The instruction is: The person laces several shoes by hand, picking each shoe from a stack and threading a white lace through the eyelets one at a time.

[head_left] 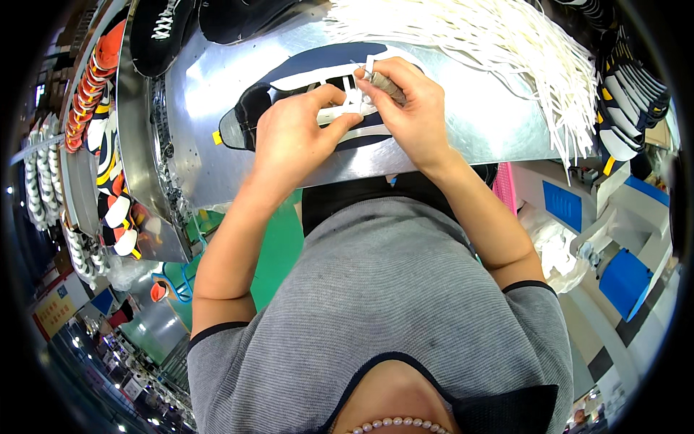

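A navy and white shoe upper [318, 59] lies sideways on the metal table, its black heel end toward the left. My left hand [295, 137] is closed on the white lacing edge of the upper, thumb and forefinger on either side of it. In my right hand [419, 105] is a thin metal hook tool with a wrapped, greyish handle [389, 88]; its tip is at the lacing opening. A white lace [370, 64] stands up by that tip. My fingers hide part of the eyelets and lace.
A heap of loose white laces [477, 32] covers the table's back right. Black shoes [153, 36] sit at the back left. Stacked orange shoe parts [92, 87] hang beyond the table's left edge, and more shoe uppers [630, 94] are stacked at the right.
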Demonstrator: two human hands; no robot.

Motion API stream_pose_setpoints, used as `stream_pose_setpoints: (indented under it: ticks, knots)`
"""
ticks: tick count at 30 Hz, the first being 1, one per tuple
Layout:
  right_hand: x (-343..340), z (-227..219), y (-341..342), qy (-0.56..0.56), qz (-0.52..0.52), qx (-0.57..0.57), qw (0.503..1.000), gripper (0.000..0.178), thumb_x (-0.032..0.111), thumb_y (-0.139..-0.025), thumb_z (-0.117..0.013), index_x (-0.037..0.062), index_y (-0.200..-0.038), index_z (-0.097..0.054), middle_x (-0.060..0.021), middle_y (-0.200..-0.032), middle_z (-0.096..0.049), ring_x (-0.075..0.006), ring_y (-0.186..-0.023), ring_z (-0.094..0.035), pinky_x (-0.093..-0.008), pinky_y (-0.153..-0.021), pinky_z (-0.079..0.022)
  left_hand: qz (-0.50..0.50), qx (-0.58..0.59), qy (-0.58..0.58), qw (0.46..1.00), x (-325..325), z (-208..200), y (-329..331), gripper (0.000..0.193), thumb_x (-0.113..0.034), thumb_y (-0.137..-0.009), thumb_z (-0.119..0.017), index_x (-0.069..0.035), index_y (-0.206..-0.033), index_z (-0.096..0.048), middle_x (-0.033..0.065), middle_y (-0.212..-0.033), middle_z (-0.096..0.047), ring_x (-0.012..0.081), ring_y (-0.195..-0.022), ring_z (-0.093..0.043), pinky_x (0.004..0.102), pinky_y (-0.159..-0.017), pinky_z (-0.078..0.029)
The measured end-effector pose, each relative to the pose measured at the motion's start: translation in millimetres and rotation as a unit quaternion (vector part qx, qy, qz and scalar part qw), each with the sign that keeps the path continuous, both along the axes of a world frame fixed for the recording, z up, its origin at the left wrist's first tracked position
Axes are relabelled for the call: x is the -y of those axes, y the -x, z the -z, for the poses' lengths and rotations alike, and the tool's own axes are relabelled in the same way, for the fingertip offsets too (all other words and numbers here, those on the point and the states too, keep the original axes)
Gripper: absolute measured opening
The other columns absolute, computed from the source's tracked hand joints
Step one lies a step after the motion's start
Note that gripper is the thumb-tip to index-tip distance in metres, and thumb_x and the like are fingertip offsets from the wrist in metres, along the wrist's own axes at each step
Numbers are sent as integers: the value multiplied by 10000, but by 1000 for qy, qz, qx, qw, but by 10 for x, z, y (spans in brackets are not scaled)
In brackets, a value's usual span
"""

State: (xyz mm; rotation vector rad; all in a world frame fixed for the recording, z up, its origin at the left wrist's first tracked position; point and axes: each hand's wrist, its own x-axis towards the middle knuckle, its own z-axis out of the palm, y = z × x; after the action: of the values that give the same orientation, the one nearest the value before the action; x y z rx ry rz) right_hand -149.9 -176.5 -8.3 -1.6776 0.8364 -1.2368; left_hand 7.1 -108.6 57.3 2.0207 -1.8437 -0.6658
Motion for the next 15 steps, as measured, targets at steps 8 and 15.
stream_pose_setpoints:
  ticks: [8, 15]
  knots:
    - [-299, -412, 389, -127, -63, -116, 983, 222, 160, -936, -677, 10, -1074, -590, -148, -886, -699, -250, -760, -699, -320, -681, -533, -8, 22, 29, 999, 0, 70, 16, 332, -397, -816, -738, -82, -912, -698, 117, -702, -670, 308, -666, -658, 416, -624, -493]
    - [-463, -251, 430, -196, -57, -142, 969, 202, 150, -948, -646, 3, -1055, -560, -157, -841, -707, -277, -756, -713, -346, -668, -535, 21, 34, 135, 990, -48, 175, -5, 266, -285, -798, -784, -40, -842, -689, 100, -720, -675, 251, -634, -642, 358, -606, -472]
